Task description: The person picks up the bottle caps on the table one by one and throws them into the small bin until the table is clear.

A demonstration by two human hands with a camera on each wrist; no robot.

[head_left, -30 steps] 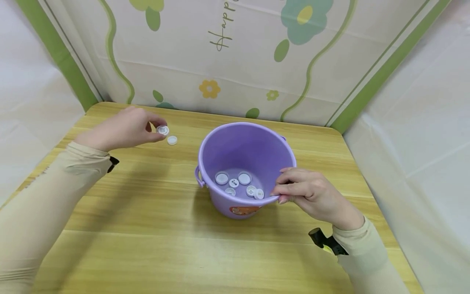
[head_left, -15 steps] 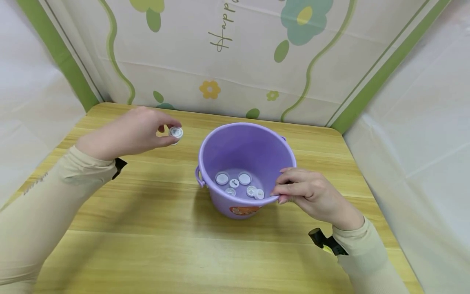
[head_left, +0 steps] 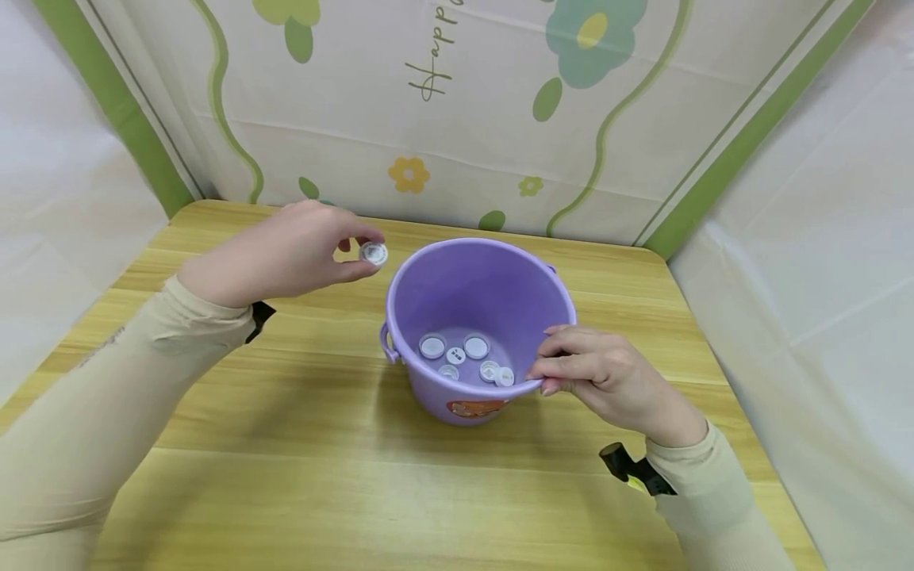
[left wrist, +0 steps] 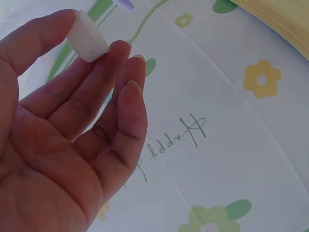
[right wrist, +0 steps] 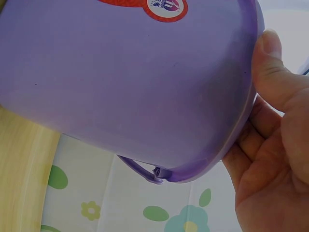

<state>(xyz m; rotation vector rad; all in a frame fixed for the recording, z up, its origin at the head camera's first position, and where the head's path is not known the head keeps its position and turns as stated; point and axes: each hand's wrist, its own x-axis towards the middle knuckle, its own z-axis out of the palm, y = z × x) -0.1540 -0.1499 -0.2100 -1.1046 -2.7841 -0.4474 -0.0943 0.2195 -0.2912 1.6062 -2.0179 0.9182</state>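
In the head view my left hand (head_left: 303, 250) pinches a white plastic bottle cap (head_left: 374, 254) between thumb and fingertips. It is above the table, just left of the purple bucket (head_left: 481, 274). The left wrist view shows the cap (left wrist: 87, 36) from its side, with the other fingers loosely bent below. My right hand (head_left: 607, 377) grips the bucket's near right rim, thumb on the outside and fingers over the edge. Inside, on the bottom, lie several white caps (head_left: 476, 346) of differing sizes. The right wrist view shows the bucket's outer wall (right wrist: 130, 87) with the thumb against its rim.
The bucket stands on a light wooden table (head_left: 300, 484). Its handle (head_left: 388, 345) hangs at the left side. A printed floral cloth (head_left: 485, 119) rises behind the table's back edge, and pale sheets (head_left: 807, 238) hang at both sides.
My left hand has carried the pinched cap rightward, closer to the bucket. The loose cap seen on the table earlier is out of sight now. My right hand has stayed on the rim.
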